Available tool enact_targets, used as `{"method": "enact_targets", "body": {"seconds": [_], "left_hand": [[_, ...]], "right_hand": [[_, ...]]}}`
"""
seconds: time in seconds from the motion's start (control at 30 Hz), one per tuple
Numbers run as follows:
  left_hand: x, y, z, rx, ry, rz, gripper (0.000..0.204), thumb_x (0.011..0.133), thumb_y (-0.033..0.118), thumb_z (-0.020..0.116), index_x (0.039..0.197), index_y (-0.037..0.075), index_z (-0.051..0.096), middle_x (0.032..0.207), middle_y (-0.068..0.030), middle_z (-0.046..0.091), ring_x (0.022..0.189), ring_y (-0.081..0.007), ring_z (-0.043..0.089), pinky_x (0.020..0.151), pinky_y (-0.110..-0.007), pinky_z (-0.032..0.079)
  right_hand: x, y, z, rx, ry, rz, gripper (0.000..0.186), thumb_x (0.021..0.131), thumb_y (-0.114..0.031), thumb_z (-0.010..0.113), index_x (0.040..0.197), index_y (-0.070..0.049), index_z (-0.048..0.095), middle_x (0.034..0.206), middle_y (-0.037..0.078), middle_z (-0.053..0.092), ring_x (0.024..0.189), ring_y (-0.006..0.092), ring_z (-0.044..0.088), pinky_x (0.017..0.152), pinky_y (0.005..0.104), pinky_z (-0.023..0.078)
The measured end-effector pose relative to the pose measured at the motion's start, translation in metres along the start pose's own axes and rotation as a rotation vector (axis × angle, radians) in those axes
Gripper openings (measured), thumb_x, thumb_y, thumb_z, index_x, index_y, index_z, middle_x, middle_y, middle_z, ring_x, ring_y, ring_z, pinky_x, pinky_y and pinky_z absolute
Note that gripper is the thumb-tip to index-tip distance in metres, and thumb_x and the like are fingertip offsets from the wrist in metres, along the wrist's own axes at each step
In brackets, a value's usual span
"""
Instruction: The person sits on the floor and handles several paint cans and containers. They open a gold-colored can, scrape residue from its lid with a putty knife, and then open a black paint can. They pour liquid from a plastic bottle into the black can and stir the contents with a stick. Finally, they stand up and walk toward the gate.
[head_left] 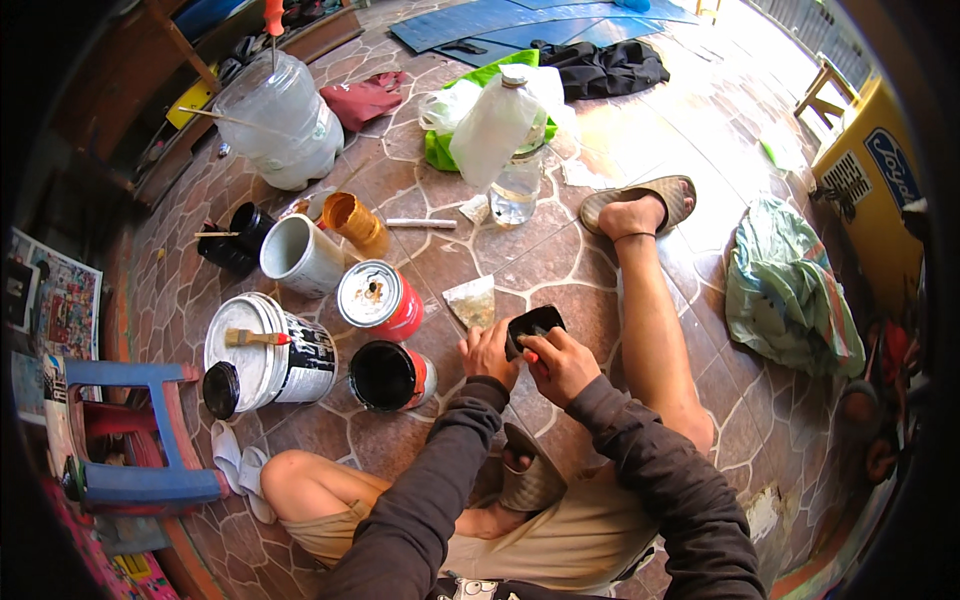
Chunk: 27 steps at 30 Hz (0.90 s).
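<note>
In front of me a small black open container (536, 322) is tilted between my hands. My left hand (489, 353) is closed on its left side. My right hand (562, 364) is closed at its near right edge, fingers bent over the opening; a bit of red shows at the fingers, but the thing they hold is mostly hidden. Just beyond my left hand lies a folded, stained paper piece (472, 301). To the left stand an open can of black paint (388, 375) and a red can with a stained white lid (380, 297).
Left are a white pail (316, 350) with a paintbrush (256, 338) on its lid, a grey cup (300, 258), an ochre cup (356, 226) and a blue stool (140, 481). Ahead stands a clear bottle (513, 190); a green cloth-like sack (785, 285) lies right, past my outstretched leg.
</note>
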<state>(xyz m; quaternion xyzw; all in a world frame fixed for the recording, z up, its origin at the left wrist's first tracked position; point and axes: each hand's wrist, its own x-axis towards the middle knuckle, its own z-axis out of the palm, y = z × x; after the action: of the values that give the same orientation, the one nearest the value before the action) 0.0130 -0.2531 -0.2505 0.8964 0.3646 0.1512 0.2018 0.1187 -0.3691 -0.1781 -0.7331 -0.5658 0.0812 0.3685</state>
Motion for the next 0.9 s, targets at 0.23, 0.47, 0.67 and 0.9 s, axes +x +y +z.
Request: {"method": "enact_targets", "body": {"seconds": [0.23, 0.47, 0.67, 0.9], "left_hand": [[-0.018, -0.007, -0.002, 0.179, 0.047, -0.215, 0.057, 0.063, 0.025, 0.080, 0.113, 0.014, 0.055, 0.124, -0.0069, 0.052, 0.115, -0.0288, 0.049, 0.092, -0.045, 0.037], [-0.029, -0.012, -0.008, 0.174, 0.088, -0.191, 0.052, 0.068, 0.032, 0.079, 0.111, 0.015, 0.056, 0.126, -0.0076, 0.051, 0.115, -0.0300, 0.049, 0.091, -0.047, 0.038], [-0.032, -0.021, 0.001, 0.067, 0.123, -0.116, 0.042, 0.085, 0.043, 0.060, 0.116, 0.016, 0.058, 0.131, -0.0097, 0.052, 0.118, -0.0322, 0.049, 0.092, -0.048, 0.038], [-0.051, -0.032, 0.021, 0.053, 0.179, -0.232, 0.040, 0.083, 0.036, 0.063, 0.115, 0.014, 0.052, 0.137, -0.0108, 0.048, 0.127, -0.0345, 0.045, 0.101, -0.053, 0.035]], "right_hand": [[0.008, -0.009, 0.019, 0.095, 0.058, -0.088, 0.026, 0.084, -0.010, 0.067, 0.109, -0.009, 0.064, 0.088, 0.012, 0.054, 0.074, 0.0301, 0.061, 0.064, 0.0378, 0.053], [0.004, -0.019, 0.030, 0.011, 0.082, -0.002, 0.032, 0.078, -0.013, 0.070, 0.109, -0.012, 0.063, 0.091, 0.012, 0.053, 0.077, 0.0306, 0.062, 0.063, 0.0392, 0.054], [0.004, -0.028, 0.045, -0.027, 0.107, 0.040, 0.031, 0.076, -0.019, 0.073, 0.105, -0.013, 0.062, 0.093, 0.012, 0.052, 0.076, 0.0317, 0.062, 0.062, 0.0410, 0.054], [0.008, -0.036, 0.057, 0.045, 0.100, 0.063, 0.028, 0.079, -0.019, 0.074, 0.104, -0.014, 0.064, 0.090, 0.013, 0.054, 0.073, 0.0329, 0.061, 0.063, 0.0419, 0.053]]}}
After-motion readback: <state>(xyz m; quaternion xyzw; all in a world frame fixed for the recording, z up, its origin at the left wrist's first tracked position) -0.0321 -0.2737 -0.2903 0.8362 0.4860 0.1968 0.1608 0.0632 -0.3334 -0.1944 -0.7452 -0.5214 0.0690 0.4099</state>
